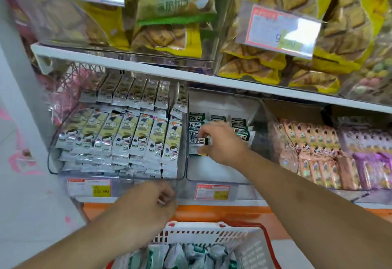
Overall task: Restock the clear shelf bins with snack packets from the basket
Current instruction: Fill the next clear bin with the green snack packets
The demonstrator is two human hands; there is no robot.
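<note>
My right hand (pixel 222 141) reaches into the middle clear bin (pixel 212 173) and pinches a small green-and-white snack packet (pixel 198 142) against the left column of the same packets. More green packets (pixel 238 126) stand behind my fingers. My left hand (pixel 152 203) hovers in front of the shelf edge above the basket (pixel 203 232), fingers curled, with nothing visible in it. The white basket with red rim holds several green-and-white packets (pixel 184 256) at the bottom of the view.
A full clear bin of yellow-and-white stick packets (pixel 118 139) sits to the left. Pink and purple packets (pixel 318 154) fill the bins on the right. The upper shelf (pixel 148 65) carries yellow cracker bags. Price tags (pixel 89 187) hang on the shelf front.
</note>
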